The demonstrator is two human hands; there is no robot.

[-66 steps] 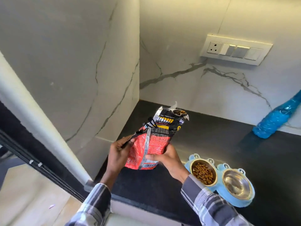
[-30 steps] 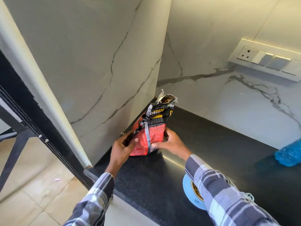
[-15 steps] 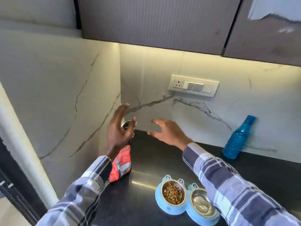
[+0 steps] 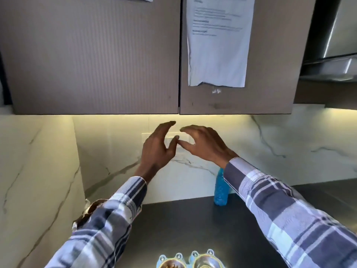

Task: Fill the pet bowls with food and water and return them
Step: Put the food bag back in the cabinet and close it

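Both grips have let go of the food bag (image 4: 90,209): left hand (image 4: 156,149) and right hand (image 4: 202,144) rise spread and empty, probably toward the water bottle (image 4: 220,188) next.

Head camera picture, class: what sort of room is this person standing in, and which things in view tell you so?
Most likely a home kitchen. A dark countertop runs under wall cupboards, with a marble-look wall behind it, and a steel cooker hood hangs at the upper right.

Blue textured bottle (image 4: 220,190); light-blue bowl stand (image 4: 190,260); plaid navy-white sleeves (image 4: 286,215); black counter (image 4: 185,225); grey-veined white marble wall (image 4: 289,147).
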